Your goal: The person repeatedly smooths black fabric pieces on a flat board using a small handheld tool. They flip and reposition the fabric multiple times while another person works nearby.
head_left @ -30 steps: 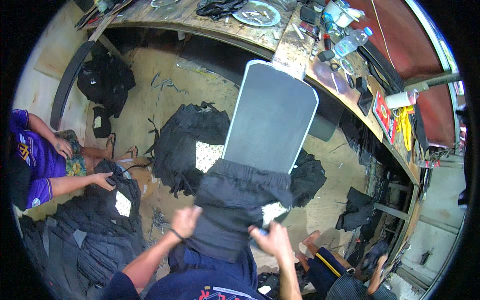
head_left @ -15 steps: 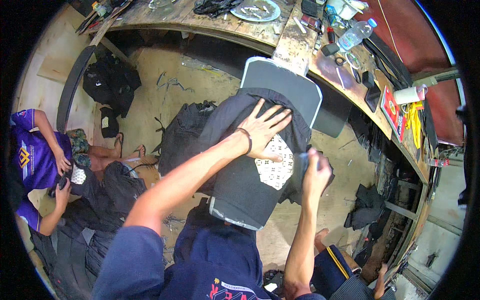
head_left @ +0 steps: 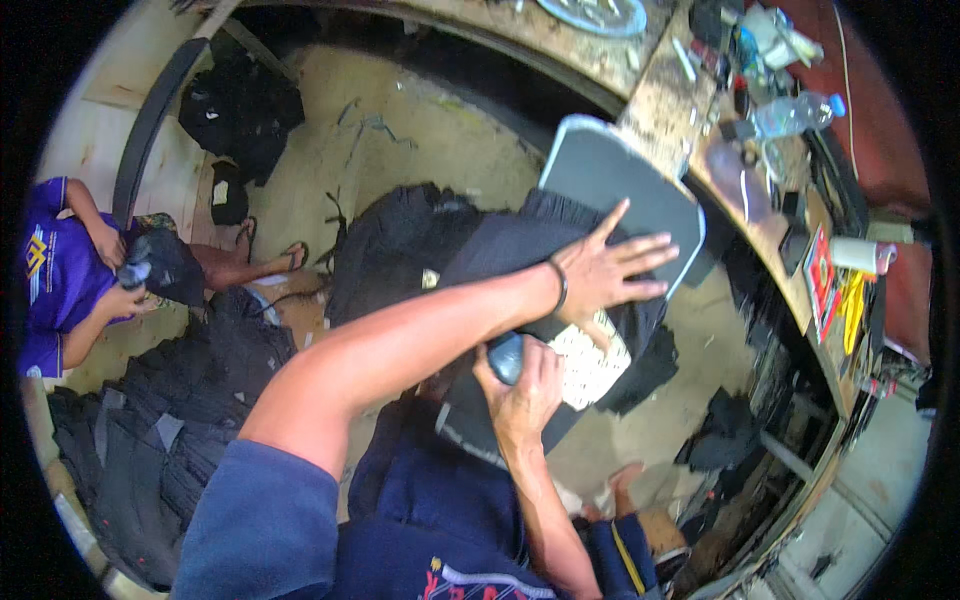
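Observation:
A black garment is stretched over a flat dark board with a pale worn edge. My left hand lies on the cloth with fingers spread, near the far end of the board. Just nearer to me is a white patterned patch on the garment. My right hand is closed around a dark, rounded hand-held tool, held beside the patch and below my left forearm. The tool's working end is hidden, so its exact kind cannot be told.
A wooden workbench curves round the far and right sides, bearing a plastic bottle, a blue plate and a paper roll. At left, a person in a purple shirt handles dark cloth. Dark fabric piles lie on the floor.
My right hand has moved with the tool from the right of the patch to its left. My left hand stays spread on the cloth. The whole view has turned slightly.

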Action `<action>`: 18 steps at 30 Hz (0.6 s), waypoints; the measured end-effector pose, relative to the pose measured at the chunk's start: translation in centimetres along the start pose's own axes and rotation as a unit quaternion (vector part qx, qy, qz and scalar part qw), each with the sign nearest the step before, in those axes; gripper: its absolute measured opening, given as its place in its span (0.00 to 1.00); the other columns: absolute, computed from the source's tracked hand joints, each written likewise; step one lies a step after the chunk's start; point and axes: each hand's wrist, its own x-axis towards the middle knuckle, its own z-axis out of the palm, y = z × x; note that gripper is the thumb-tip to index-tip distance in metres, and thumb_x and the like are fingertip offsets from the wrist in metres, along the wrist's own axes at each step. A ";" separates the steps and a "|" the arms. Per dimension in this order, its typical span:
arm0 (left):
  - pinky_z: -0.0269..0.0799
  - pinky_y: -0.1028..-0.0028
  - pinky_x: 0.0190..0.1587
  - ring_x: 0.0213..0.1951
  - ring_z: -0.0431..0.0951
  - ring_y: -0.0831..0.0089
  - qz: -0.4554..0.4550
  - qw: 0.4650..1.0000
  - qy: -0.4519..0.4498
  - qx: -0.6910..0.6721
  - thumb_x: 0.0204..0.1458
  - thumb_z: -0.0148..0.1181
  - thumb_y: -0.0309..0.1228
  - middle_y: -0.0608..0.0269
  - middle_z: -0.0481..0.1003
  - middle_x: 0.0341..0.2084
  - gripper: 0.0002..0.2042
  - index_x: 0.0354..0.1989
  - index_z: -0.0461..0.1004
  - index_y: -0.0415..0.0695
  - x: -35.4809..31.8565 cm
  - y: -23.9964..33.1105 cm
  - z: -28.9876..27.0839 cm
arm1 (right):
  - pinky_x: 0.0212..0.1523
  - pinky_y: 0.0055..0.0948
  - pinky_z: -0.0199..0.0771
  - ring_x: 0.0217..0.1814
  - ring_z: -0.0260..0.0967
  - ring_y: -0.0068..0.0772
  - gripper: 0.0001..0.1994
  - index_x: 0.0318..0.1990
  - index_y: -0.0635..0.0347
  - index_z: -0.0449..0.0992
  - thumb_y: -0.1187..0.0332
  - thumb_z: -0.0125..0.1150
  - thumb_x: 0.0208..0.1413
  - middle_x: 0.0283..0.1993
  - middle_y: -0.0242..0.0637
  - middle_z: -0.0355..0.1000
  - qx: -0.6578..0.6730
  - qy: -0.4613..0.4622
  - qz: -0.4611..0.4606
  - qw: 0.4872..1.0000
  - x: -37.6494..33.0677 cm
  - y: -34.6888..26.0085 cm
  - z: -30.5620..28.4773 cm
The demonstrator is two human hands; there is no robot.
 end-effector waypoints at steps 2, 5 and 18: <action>0.21 0.16 0.75 0.86 0.38 0.55 -0.012 1.000 -0.010 0.000 0.38 0.67 0.80 0.55 0.42 0.86 0.59 0.80 0.63 0.62 -0.2 0.2 0.5 | 0.48 0.49 0.77 0.45 0.75 0.55 0.27 0.49 0.65 0.80 0.60 0.86 0.45 0.45 0.48 0.77 0.050 -0.015 -0.070 0.996 -1.5 -1.1 -0.7; 0.22 0.16 0.75 0.86 0.39 0.56 -0.024 1.000 0.007 -0.002 0.38 0.67 0.80 0.55 0.42 0.86 0.58 0.79 0.64 0.63 -0.3 0.7 0.9 | 0.45 0.48 0.78 0.41 0.75 0.52 0.25 0.45 0.65 0.82 0.61 0.87 0.43 0.39 0.46 0.77 0.135 -0.063 -0.098 0.984 -2.1 -2.0 -2.1; 0.24 0.17 0.75 0.86 0.42 0.55 -0.042 0.997 0.045 0.051 0.36 0.68 0.80 0.56 0.48 0.85 0.58 0.78 0.66 0.65 -0.1 0.5 1.4 | 0.46 0.49 0.79 0.43 0.77 0.50 0.21 0.41 0.61 0.83 0.63 0.86 0.41 0.43 0.44 0.80 0.036 -0.012 -0.044 0.998 -2.3 0.6 -4.8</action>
